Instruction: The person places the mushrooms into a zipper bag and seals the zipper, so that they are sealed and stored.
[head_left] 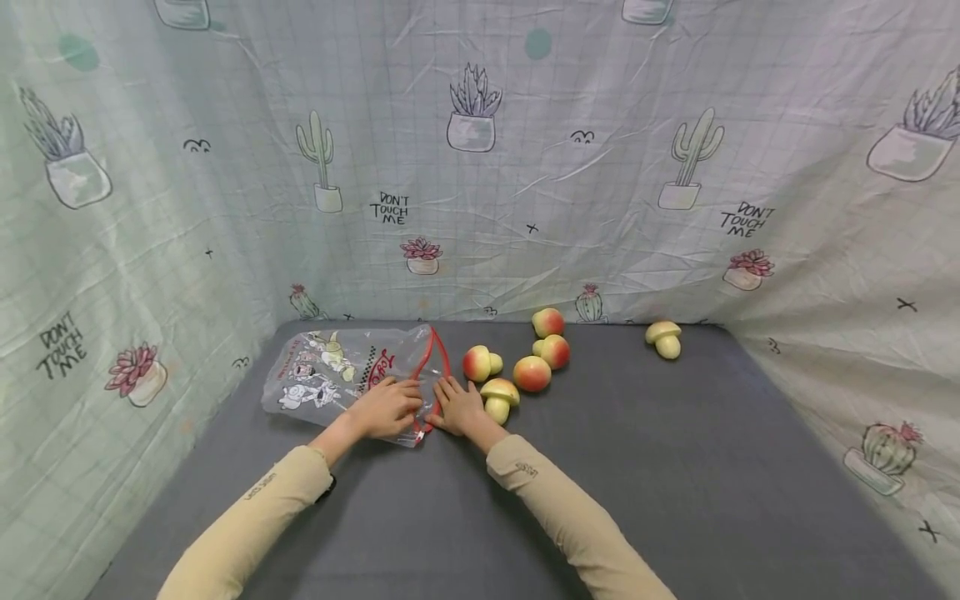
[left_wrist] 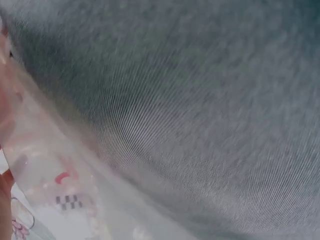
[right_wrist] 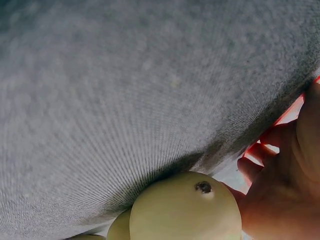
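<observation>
A clear plastic bag [head_left: 337, 367] with cartoon prints and a red-edged mouth lies at the left of the head view, its mouth facing right. My left hand [head_left: 384, 408] grips the bag's plastic just behind the mouth, fingers bent. In the left wrist view, a raised fold of the bag [left_wrist: 75, 180] hides part of that hand. Fingers spread, my right hand [head_left: 460, 408] rests at the red edge. Right beside it is a yellow toy mushroom [head_left: 498, 402], whose pale rounded surface [right_wrist: 185, 210] looms large in the right wrist view.
Several more red-and-yellow toy mushrooms cluster behind the right hand, including one nearest the bag [head_left: 480, 363] and one farther right [head_left: 532, 374]. A lone yellow mushroom [head_left: 664, 340] sits near the table's back edge. A printed curtain [head_left: 525, 192] encloses the grey table [head_left: 675, 483].
</observation>
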